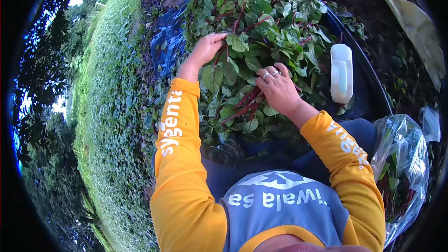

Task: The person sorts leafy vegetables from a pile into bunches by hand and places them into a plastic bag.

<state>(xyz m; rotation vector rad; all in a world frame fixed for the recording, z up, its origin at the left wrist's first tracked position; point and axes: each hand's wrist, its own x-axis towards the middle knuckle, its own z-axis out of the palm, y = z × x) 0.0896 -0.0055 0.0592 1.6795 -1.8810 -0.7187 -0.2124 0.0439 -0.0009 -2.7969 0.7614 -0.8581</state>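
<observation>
A big heap of Malabar spinach (261, 4), with green leaves and red stems, lies in front of me. At its left side, my left hand (207, 49) is closed in a pinch on a leafy sprig (237, 42). My right hand (279, 89), with rings on its fingers, curls over a bunch of red stems (248, 102) nearer my body. The palm side of that hand is hidden. The cut ends of the bunch point down and left, below the right hand.
A white plastic container (341, 73) stands right of the heap. A clear plastic bag (405, 158) with greens inside is beside my right arm. Blue plastic sheeting (165, 42) shows at the left, with low green plants (112, 126) beyond. A pale sheet (410, 18) lies upper right.
</observation>
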